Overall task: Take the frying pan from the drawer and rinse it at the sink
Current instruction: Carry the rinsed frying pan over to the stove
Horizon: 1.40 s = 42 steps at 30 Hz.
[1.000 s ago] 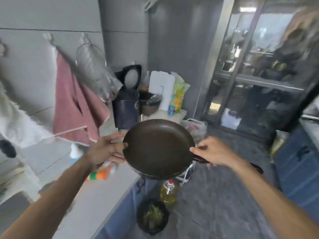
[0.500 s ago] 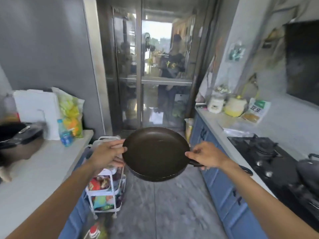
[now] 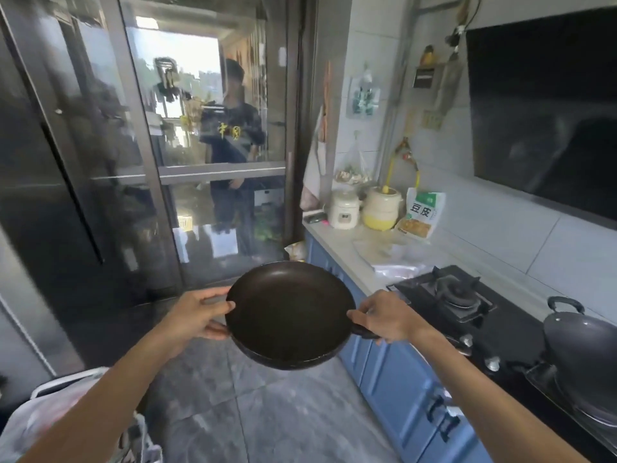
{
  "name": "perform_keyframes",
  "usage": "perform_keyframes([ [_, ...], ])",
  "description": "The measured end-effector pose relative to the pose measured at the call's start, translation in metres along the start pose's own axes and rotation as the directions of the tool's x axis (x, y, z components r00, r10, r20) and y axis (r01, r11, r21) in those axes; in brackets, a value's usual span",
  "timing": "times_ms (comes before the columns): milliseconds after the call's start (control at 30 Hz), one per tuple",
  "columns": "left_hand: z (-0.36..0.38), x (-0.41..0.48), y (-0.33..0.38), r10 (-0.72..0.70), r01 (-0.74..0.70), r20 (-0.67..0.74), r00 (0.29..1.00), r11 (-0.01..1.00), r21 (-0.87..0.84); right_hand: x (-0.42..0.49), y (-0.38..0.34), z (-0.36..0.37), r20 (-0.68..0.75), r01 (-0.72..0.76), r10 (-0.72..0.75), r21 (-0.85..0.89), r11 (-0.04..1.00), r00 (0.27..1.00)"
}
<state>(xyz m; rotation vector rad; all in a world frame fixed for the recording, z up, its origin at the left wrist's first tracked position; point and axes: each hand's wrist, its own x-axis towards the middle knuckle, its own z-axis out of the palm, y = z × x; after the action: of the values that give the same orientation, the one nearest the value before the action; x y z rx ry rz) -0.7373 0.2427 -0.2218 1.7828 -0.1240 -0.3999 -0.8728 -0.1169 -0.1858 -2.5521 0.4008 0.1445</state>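
The black frying pan (image 3: 288, 312) is held level in the air in front of me, above the grey floor. Its inside looks bare and dark. My left hand (image 3: 197, 314) grips the pan's left rim, thumb on top and fingers under. My right hand (image 3: 384, 317) is closed around the base of the pan's black handle on the right side, and most of the handle is hidden by the hand and forearm. No sink or drawer shows in this view.
To the right runs a counter (image 3: 344, 248) on blue cabinets (image 3: 394, 379), with a black gas hob (image 3: 457, 295) and a dark wok (image 3: 587, 345). Jars and a food bag stand at the counter's far end. Glass doors (image 3: 187, 155) are ahead. A white cart (image 3: 66, 406) stands lower left.
My view has swung right, from the left counter with towels to the glass doors and hob side. Both hands have kept the same hold on the pan, carried along in front of me.
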Motion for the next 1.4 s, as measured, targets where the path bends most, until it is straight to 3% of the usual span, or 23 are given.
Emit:
perform_keyframes([
  [300,0.021,0.257,0.054,0.002,-0.008,0.172,0.985,0.999,0.038,0.191,0.017,-0.030,-0.107,-0.169,0.174,0.052,0.984,0.979],
  [767,0.153,0.641,0.108,-0.071,0.022,0.336,0.939,0.989,0.148,0.476,0.112,-0.072,-0.242,-0.369,0.391,0.133,0.920,0.888],
  [967,0.229,0.769,0.125,-0.083,-0.024,0.486,0.870,0.978,0.209,0.548,0.156,-0.072,-0.285,-0.503,0.552,0.229,0.833,0.784],
  [1233,0.356,0.899,0.129,-0.081,-0.185,0.703,0.706,0.938,0.294,0.612,0.202,-0.042,-0.328,-0.683,0.790,0.398,0.613,0.517],
  [1400,0.427,0.948,0.093,-0.089,-0.239,0.732,0.675,0.913,0.331,0.640,0.236,-0.019,-0.320,-0.725,0.847,0.441,0.530,0.424],
])
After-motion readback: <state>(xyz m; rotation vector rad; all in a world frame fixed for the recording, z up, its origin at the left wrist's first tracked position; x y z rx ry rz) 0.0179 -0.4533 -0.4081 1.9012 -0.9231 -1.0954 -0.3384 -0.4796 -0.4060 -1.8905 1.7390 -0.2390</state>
